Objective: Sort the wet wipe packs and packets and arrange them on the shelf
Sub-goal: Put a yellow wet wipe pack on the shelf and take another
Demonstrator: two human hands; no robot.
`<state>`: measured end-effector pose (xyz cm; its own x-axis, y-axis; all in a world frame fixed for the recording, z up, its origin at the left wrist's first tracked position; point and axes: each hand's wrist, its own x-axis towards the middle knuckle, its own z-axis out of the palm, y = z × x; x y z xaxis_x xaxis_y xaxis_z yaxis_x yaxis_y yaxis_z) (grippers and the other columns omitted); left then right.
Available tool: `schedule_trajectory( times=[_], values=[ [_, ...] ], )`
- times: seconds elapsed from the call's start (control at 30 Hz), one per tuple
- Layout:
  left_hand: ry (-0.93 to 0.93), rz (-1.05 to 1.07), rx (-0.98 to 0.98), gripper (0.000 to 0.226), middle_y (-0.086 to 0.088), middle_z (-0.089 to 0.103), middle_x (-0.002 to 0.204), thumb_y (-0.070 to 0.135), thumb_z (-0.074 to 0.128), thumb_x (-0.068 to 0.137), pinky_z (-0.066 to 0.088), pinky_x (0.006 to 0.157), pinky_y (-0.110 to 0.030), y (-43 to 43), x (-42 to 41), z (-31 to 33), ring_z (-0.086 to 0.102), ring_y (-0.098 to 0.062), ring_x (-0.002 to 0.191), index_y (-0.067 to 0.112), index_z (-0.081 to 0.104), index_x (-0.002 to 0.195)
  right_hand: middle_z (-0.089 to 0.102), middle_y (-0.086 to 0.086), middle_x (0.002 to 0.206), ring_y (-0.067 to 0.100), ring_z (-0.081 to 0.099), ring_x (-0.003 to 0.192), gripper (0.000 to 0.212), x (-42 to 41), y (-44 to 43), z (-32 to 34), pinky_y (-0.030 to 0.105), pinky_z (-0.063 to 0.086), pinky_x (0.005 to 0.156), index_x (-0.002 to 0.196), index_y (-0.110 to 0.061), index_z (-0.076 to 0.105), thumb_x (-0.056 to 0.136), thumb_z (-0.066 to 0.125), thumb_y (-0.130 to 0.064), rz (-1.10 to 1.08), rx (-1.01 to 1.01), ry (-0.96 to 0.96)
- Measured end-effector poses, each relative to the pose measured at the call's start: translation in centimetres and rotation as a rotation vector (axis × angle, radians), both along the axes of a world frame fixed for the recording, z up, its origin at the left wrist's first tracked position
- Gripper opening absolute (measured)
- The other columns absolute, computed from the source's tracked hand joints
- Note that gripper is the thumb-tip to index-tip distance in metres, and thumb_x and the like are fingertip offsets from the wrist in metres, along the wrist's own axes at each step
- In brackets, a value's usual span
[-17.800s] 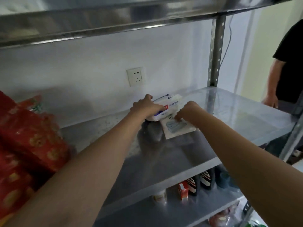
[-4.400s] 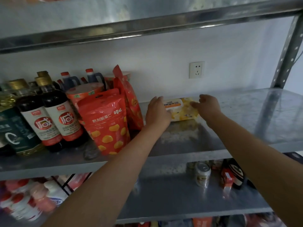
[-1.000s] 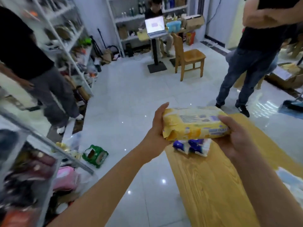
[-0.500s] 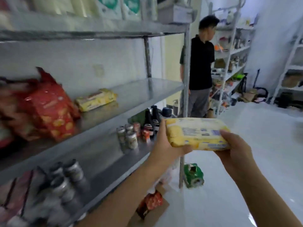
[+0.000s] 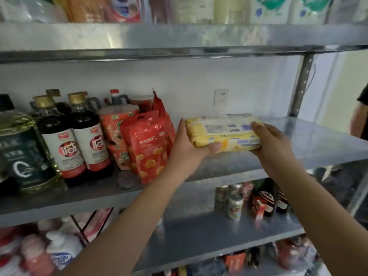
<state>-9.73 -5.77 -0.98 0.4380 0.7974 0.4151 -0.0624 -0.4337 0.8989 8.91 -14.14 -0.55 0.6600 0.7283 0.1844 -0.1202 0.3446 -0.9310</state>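
1. The left hand (image 5: 187,148) grips the left end of the pack, with the thumb across its front face and the fingers wrapped behind. The right hand (image 5: 272,144) grips the right end, fingers curled over the top edge. Both clasp the same thing and neither is nearer, as they sit level at its 2 ends.
2. The yellow wet wipe pack (image 5: 225,134) lies between the hands. Its long axis runs left to right, parallel to the front edge of the shelf (image 5: 318,144), and its labelled face tilts up toward the camera. It is over the middle shelf at about mid depth. Whether its underside touches the metal cannot be told, because the hands and its own front face hide the gap.
3. Bare metal shows to the right of the pack, while the red snack bags (image 5: 151,148) stand just beside the left hand. The set-down therefore seems to call for a straight push toward the wall, with no drift left.
4. Farther back, the wall socket (image 5: 221,97) sits on the wall above the pack.
5. 0.5 s ago the pack was held out in the aisle, well apart from the shelf, and another yellow pack lay on that shelf. Now the held pack is over the shelf and the other one is out of sight, probably hidden behind it.
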Motion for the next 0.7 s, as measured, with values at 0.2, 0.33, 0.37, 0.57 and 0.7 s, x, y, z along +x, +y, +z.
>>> schedule_trajectory(
  times=[0.2,0.33,0.37,0.57,0.7],
  values=[
    [0.077,0.212,0.000,0.071,0.002,0.068,0.120,0.020,0.089,0.064,0.053,0.097,-0.036,4.1,3.3,-0.7,0.066,-0.014,0.108,0.014,0.053,0.126,0.072,0.014,0.099,0.025,0.072,0.085,0.024,3.7,6.7,-0.8,0.039,0.060,0.080,0.113,-0.007,0.062,0.096,0.062,-0.023,0.081,-0.052,-0.009],
    [0.157,0.273,-0.040,0.064,0.002,0.070,0.118,0.010,0.087,0.069,0.052,0.098,-0.038,4.9,4.0,-2.6,0.067,-0.013,0.106,0.013,0.057,0.126,0.073,0.009,0.091,0.026,0.072,0.082,0.032,5.7,9.1,-3.1,0.041,0.060,0.078,0.116,-0.003,0.064,0.095,0.063,-0.026,0.057,-0.209,-0.206],
    [0.231,0.296,-0.024,0.062,0.004,0.068,0.120,0.015,0.086,0.070,0.051,0.099,-0.038,4.9,4.0,-3.0,0.066,-0.012,0.107,0.018,0.058,0.125,0.072,0.006,0.087,0.024,0.071,0.081,0.032,6.1,9.4,-3.5,0.040,0.059,0.077,0.113,-0.003,0.067,0.093,0.064,-0.028,0.034,-0.293,-0.333],
    [0.914,0.529,0.351,0.049,0.000,0.055,0.130,0.043,0.071,0.084,0.052,0.086,-0.036,3.4,4.7,-3.3,0.061,-0.021,0.106,0.019,0.059,0.126,0.070,0.005,0.086,0.020,0.063,0.075,0.030,7.4,10.0,-4.0,0.029,0.048,0.063,0.105,-0.013,0.073,0.089,0.067,-0.037,-0.014,-0.554,-0.719],
    [0.898,0.479,0.299,0.051,-0.003,0.061,0.129,0.041,0.072,0.085,0.047,0.092,-0.033,3.3,4.3,-2.1,0.060,-0.022,0.112,0.015,0.062,0.128,0.072,0.008,0.081,0.022,0.065,0.073,0.025,7.8,9.7,-3.9,0.036,0.052,0.066,0.091,-0.011,0.075,0.088,0.069,-0.035,-0.042,-0.558,-0.730]
  ],
)
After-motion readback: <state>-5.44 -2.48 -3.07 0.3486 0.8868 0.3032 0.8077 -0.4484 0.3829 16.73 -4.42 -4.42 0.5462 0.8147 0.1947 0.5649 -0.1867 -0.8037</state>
